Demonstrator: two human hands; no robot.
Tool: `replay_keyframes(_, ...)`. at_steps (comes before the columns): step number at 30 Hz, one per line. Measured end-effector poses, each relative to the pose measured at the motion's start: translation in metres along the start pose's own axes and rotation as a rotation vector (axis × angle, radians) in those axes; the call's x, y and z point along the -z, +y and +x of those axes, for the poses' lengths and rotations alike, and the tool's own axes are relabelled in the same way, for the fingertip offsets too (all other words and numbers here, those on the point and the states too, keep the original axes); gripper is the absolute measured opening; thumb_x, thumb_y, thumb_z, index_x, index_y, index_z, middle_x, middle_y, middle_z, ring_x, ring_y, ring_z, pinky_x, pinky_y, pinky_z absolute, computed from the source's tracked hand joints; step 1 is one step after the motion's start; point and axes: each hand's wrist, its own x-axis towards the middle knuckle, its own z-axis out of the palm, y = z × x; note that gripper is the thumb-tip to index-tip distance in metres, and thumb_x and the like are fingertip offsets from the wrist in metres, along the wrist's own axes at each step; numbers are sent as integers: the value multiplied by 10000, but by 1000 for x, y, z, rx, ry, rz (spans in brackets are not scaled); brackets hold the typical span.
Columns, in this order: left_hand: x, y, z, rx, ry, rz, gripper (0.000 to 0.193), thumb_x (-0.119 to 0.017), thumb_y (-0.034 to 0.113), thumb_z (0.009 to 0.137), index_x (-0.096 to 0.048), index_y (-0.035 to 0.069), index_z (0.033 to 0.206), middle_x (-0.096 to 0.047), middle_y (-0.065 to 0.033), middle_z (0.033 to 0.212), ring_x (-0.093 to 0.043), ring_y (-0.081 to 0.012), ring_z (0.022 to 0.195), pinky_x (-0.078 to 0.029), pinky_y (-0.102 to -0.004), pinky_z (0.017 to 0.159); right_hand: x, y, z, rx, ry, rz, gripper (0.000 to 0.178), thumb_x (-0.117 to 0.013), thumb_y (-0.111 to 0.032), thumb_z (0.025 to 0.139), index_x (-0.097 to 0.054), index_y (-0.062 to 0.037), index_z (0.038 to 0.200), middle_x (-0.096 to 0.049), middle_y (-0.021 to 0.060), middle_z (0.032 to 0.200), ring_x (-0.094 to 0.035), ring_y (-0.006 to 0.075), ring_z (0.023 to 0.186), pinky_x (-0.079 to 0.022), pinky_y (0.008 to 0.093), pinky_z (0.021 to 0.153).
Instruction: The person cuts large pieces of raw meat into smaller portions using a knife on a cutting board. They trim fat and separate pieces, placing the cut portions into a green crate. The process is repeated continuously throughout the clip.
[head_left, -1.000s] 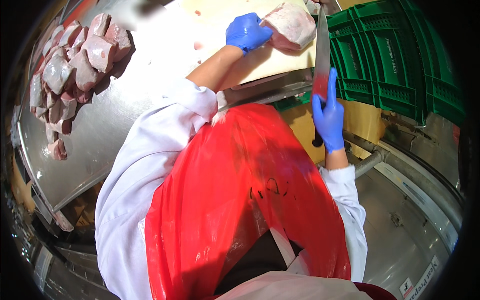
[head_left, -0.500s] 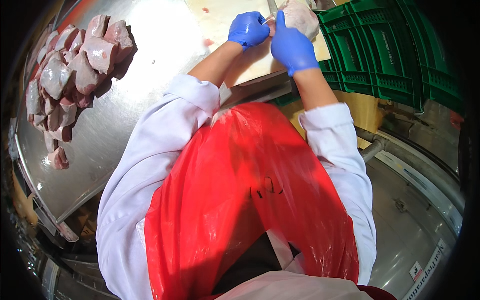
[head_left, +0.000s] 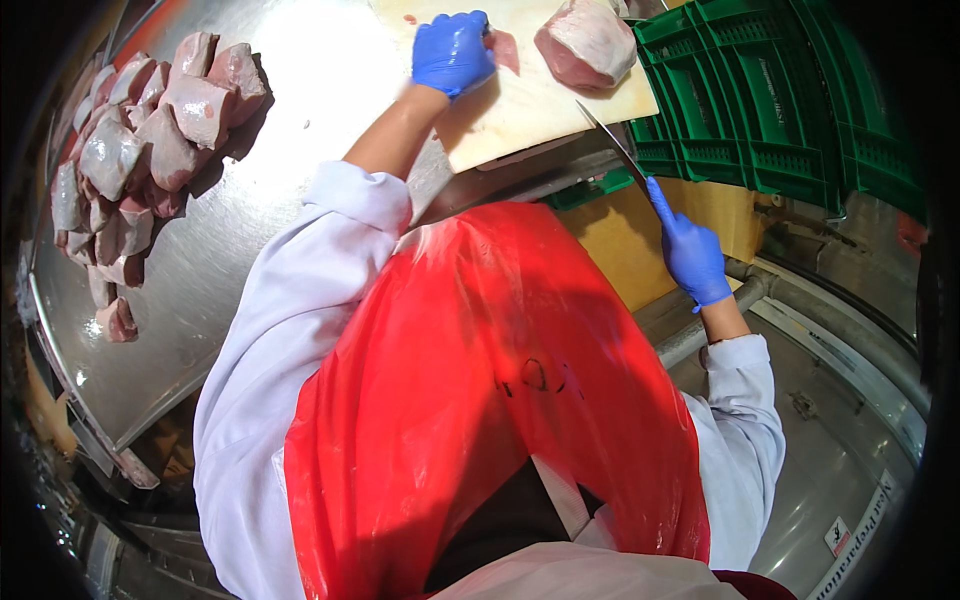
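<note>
A steel counter (head_left: 215,260) is filling the view from 9 to 12 o'clock, and a person seen from above is standing at its near edge. The person is wearing a white coat (head_left: 285,290) with sleeves bunching below the elbows, and a red plastic apron (head_left: 480,400) is covering the middle. Green plastic crates (head_left: 780,110) are standing at 2 o'clock, just beside a pale cutting board (head_left: 520,115), which is lying at 12 o'clock. A heap of skin-on meat pieces (head_left: 150,145) is resting on the counter at 10 o'clock, well apart from the board. One large rounded cut of meat (head_left: 588,45) is sitting on the board at 1 o'clock. A long knife (head_left: 622,149) is slanting below it, its tip pointing to 11 o'clock and overlapping the board's near edge; whether it is touching cannot be told. At 3 o'clock the blue-gloved right hand (head_left: 693,258) is gripping the knife, index finger stretching along it. At 12 o'clock the blue-gloved left hand (head_left: 450,55) is curling its fingers tightly, pinching a small pink piece (head_left: 504,50) that is poking out toward 3 o'clock.
</note>
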Motion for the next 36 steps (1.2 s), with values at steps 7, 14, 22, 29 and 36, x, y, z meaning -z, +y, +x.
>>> replay_keyframes(7, 11, -38, -51, 21, 254, -51, 307, -681, 273, 762, -698, 127, 1032, -642, -200, 1147, -567, -388, 1080, -445, -488, 960, -53, -3, -10, -244, 278, 864, 801, -578, -59, 938, -198, -266, 1612, -650, 120, 715, -594, 212, 552, -499, 385, 544)
replay_keyframes(14, -8, -26, -47, 138, 367, 101, 213, -683, 266, 837, -672, 77, 934, -559, -253, 1135, -496, -457, 1093, -444, -553, 904, -88, 4, 6, -363, 351, 1325, 826, -582, -46, 936, -170, -259, 1620, -660, 42, 740, -559, 101, 569, -516, 280, 535)
replay_keyframes(22, 20, -39, -44, 444, 450, -102, 121, -676, 140, 804, -606, 41, 812, -659, -106, 709, -653, -199, 654, -522, -337, 651, -141, 72, -3, -384, 398, 1471, 832, -590, -52, 929, -169, -245, 1620, -663, 50, 755, -569, 91, 584, -516, 288, 527)
replay_keyframes(29, 14, 125, -9, 201, 246, -712, 107, -672, 1, 884, -570, 31, 873, -589, 9, 790, -527, -63, 716, -460, -224, 666, -154, 132, 5, -386, 469, 1475, 836, -588, -29, 934, -163, -247, 1621, -664, 26, 791, -566, 77, 606, -513, 265, 524)
replay_keyframes(36, -27, 196, 102, -140, 133, -447, 290, -670, 143, 900, -626, 24, 1162, -679, -131, 960, -662, -187, 838, -544, -298, 718, -153, 154, 38, -257, 516, 1662, 809, -617, 13, 937, -188, -124, 1609, -666, 78, 935, -578, 87, 627, -492, 242, 501)
